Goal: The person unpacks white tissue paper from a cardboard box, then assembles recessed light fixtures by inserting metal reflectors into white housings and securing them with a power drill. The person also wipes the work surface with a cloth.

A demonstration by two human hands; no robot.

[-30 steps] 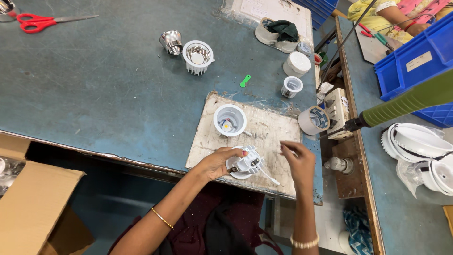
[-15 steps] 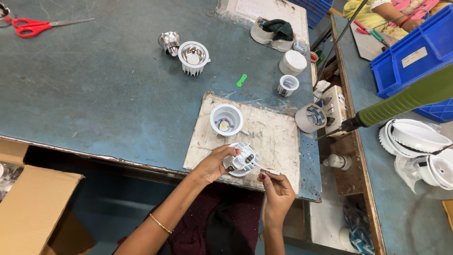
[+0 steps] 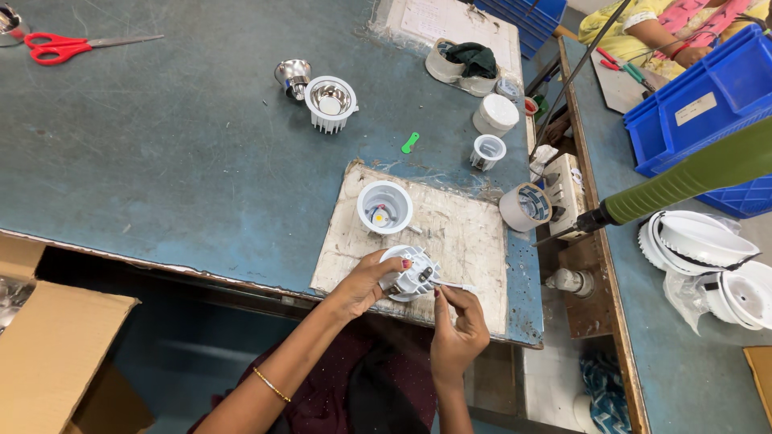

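Red scissors lie far left — blue bins, a tape roll and cardboard box elsewhere.

- left hand reaches in from lower left, forearm angled up and to the right, thin gold bangle on the wrist
- its fingers are curled over and clamped, red nail polish showing
- right hand comes straight up from below, wrist bent a bit
- thumb and forefinger pinched together at the tip, other fingers loosely folded
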